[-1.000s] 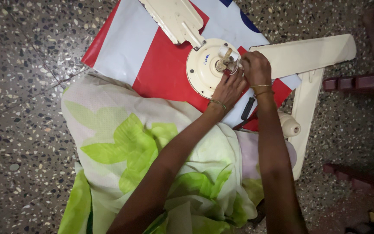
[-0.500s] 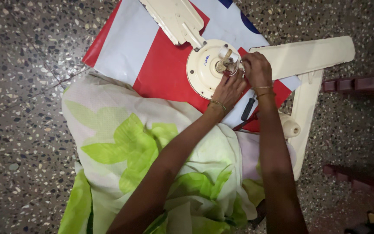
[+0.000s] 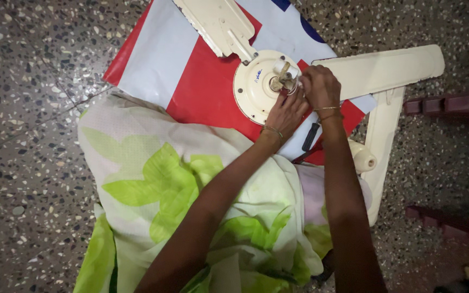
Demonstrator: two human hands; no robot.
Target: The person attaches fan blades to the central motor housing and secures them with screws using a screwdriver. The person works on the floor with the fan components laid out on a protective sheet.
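Ceiling fan [image 3: 256, 89], cream, lying on a red, white and blue sheet [image 3: 191, 70] spread over a speckled stone floor [image 3: 28, 108]; round motor housing facing up, with a short metal stem [image 3: 283, 76] at its centre. Blades: one [image 3: 215, 21] pointing to the top of the view, one [image 3: 386, 68] out to the right, one [image 3: 381, 146] running down past the right forearm. Left hand [image 3: 284, 111]: resting on the housing rim just below the stem, fingers reaching toward it; whether they pinch anything cannot be told from this angle. Right hand [image 3: 318, 87]: fingers curled closed at the stem's right side, apparently gripping a small part there. Thin bangles on both wrists. Dark tool handle [image 3: 310, 137], lying on the sheet between the forearms. Lap covered in white cloth with green leaf print [image 3: 158, 179]. Dark red furniture legs [image 3: 451, 103] at right.
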